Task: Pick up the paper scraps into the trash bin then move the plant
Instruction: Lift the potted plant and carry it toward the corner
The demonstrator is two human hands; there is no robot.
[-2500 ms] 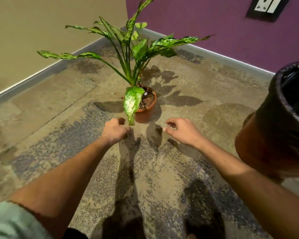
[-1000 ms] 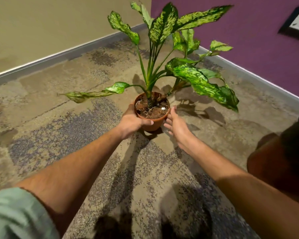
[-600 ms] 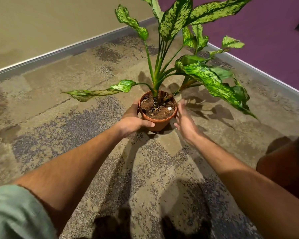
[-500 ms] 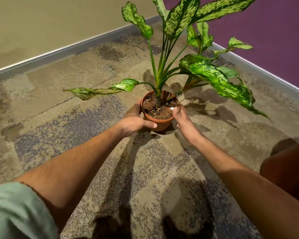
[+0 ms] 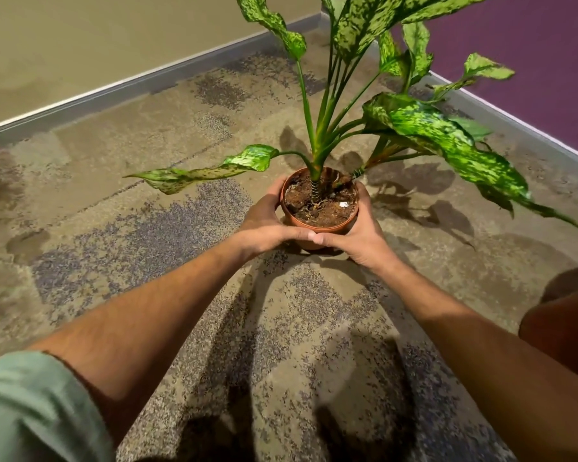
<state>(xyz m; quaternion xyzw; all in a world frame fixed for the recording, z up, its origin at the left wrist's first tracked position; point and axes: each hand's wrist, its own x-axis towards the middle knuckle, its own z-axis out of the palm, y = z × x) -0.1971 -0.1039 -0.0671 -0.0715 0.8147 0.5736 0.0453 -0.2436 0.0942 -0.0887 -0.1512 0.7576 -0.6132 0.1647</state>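
Item: potted plant [image 5: 317, 141], in a small terracotta pot [image 5: 317, 225], centre of the scene on patterned carpet [image 5: 147, 228], near the corner where the beige wall [image 5: 80, 38] meets the purple wall [image 5: 531, 45].

Holders: 2 hands. The left hand [image 5: 264, 225] wraps the pot's left side; the right hand [image 5: 361, 231] wraps its right side. Both are clamped on the pot, thumbs meeting across the near face, fingers curled round the far side. Neither hand is nearer; the hold is even.

Axis: stems rise roughly upright from the soil, straight ahead of the hands. The long leaves spread wide, 1 far out to the left, the heavier cluster to the right and far, so the load probably pulls rightward.

Contact with floor: the pot base is hidden by the hands; whether it rests on the carpet or is just lifted cannot be told.

Other: a dark rounded object [image 5: 561, 328], partly cut off at the near right edge, is possibly the trash bin. No paper scraps show on the carpet, so the plant step seems to be the one in hand.
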